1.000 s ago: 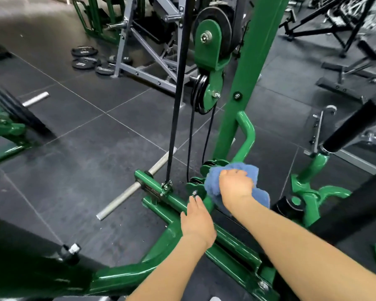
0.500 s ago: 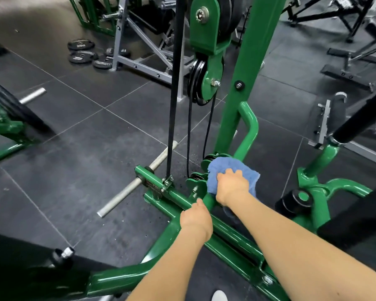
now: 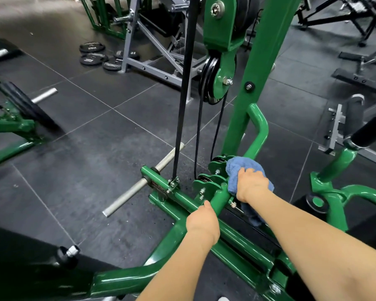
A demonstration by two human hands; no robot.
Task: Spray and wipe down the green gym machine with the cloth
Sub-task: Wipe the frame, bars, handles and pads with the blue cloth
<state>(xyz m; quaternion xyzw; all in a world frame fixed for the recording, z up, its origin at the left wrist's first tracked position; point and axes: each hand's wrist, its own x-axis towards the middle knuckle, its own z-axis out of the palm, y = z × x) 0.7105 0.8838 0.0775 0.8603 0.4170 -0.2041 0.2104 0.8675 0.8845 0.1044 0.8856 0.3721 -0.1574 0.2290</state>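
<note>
Machine: the green gym machine (image 3: 258,61) stands on the dark tiled floor (image 3: 85,148), its post rising from a low frame.
Cloth: the blue cloth (image 3: 237,170) is bunched at the post's foot, against the small green pulley brackets (image 3: 208,183).
Right hand: the right hand (image 3: 251,184) presses on the cloth, fingers curled into it.
Left hand: the left hand (image 3: 202,222) grips a green tube of the frame just beside.
In the way: black cables (image 3: 198,131) and a strap (image 3: 182,94) run down ahead of the hands.
Around: a steel bar (image 3: 139,183) sticks out left; weight plates (image 3: 96,55) lie beyond.
</note>
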